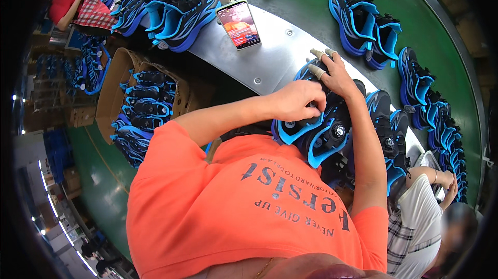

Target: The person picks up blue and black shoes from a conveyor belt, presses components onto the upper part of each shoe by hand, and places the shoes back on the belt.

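A pair of black and blue sneakers (328,133) sits upright at the near edge of the metal ledge, toes pointing away from me. My left hand (302,101) has its fingers curled at the opening of the left shoe, around its tongue and closure dial, which they partly hide. Across the toe area of that same shoe lies my right hand (334,72), wearing pale finger cots on several fingertips and steadying the shoe from above. The fingertips' exact contact with the shoe's far side is hidden. A smartphone (238,24) leans against a worn post beyond.
More sneakers (383,135) stand right of my arm and others (183,14) at the ledge's left. A green conveyor belt (439,38) carries sneakers past. Left, an open carton (109,96) holds several shoes. One co-worker (420,224) is close at right, another (81,10) at upper left.
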A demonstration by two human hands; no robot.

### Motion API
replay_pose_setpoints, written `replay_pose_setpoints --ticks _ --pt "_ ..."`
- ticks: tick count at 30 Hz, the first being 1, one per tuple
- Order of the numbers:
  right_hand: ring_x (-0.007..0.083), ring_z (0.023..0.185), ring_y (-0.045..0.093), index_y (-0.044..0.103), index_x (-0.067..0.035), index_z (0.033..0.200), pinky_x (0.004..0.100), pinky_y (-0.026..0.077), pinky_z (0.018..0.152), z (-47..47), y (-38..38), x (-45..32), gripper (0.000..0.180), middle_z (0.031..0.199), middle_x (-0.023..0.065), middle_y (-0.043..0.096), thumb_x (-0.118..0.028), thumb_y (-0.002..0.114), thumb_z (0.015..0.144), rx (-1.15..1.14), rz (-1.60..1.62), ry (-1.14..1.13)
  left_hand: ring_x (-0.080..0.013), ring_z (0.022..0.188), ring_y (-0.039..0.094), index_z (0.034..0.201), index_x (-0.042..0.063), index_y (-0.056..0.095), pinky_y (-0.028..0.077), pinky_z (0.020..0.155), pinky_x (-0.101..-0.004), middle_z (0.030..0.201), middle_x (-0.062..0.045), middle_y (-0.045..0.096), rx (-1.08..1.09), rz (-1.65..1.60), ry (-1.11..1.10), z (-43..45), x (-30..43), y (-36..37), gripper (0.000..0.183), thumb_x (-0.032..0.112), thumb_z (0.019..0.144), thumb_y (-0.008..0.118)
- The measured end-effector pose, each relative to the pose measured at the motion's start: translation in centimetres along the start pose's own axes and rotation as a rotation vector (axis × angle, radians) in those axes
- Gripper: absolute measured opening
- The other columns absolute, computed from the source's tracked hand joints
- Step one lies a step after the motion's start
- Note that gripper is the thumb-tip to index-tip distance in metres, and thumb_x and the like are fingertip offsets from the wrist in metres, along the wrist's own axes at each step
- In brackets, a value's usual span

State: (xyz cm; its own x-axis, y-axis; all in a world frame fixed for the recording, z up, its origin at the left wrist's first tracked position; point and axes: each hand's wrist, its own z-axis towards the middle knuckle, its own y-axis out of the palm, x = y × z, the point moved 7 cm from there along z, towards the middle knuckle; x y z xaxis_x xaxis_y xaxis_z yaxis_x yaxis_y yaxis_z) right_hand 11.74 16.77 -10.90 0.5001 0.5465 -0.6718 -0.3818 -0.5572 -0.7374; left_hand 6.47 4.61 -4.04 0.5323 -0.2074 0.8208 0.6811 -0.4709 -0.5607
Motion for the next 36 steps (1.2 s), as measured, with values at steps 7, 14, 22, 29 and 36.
replay_pose_setpoints --ticks 7,14,22,29,36 --pt "0.0439 0.12 0.047 0.06 -0.019 0.128 0.0443 0.04 0.102 -0.4 -0.2 -0.1 0.044 0.131 0.0265 0.046 -0.035 0.064 0.088 0.063 0.061 -0.026 -0.0258 0.095 0.054 0.103 0.007 0.065 0.046 0.084 -0.0364 0.097 -0.007 0.059 0.303 -0.038 -0.075 -0.9 0.7 -1.0 0.025 0.01 0.078 0.068" --pt "0.0369 0.113 0.05 0.059 -0.019 0.129 0.0396 0.041 0.099 -0.3 -0.3 1.2 0.04 0.121 0.0206 0.051 -0.03 0.062 0.091 0.115 0.03 -0.056 -0.0268 0.092 0.056 0.111 0.007 0.059 0.047 0.082 -0.036 0.099 -0.01 0.055 0.404 0.13 -0.011 -1.2 1.8 -1.5 0.038 0.013 0.076 0.072" --pt "0.0377 0.113 0.051 0.059 -0.02 0.129 0.0401 0.042 0.097 0.3 0.5 1.1 0.041 0.12 0.0209 0.053 -0.035 0.06 0.092 0.141 -0.019 -0.065 -0.0148 0.084 0.052 0.108 0.005 0.062 0.044 0.075 -0.0274 0.092 -0.004 0.057 0.351 0.057 -0.03 -1.4 0.6 -1.7 0.035 0.015 0.077 0.074" --pt "0.0383 0.113 0.051 0.06 -0.017 0.127 0.0402 0.043 0.097 0.3 0.4 0.9 0.042 0.121 0.0226 0.052 -0.036 0.062 0.091 0.116 -0.004 -0.055 -0.0135 0.087 0.053 0.115 0.005 0.061 0.044 0.08 -0.0253 0.101 -0.004 0.062 0.162 -0.29 -0.151 -1.4 -2.0 -1.1 0.039 0.015 0.079 0.073" --pt "0.0375 0.114 0.052 0.06 -0.017 0.128 0.0401 0.043 0.096 0.6 0.4 1.3 0.042 0.123 0.0215 0.052 -0.037 0.062 0.091 0.129 0.014 -0.069 -0.0157 0.093 0.052 0.121 0.007 0.061 0.042 0.086 -0.0282 0.098 -0.002 0.06 0.318 -0.003 -0.033 -1.6 -0.3 -1.9 0.044 0.015 0.079 0.072"
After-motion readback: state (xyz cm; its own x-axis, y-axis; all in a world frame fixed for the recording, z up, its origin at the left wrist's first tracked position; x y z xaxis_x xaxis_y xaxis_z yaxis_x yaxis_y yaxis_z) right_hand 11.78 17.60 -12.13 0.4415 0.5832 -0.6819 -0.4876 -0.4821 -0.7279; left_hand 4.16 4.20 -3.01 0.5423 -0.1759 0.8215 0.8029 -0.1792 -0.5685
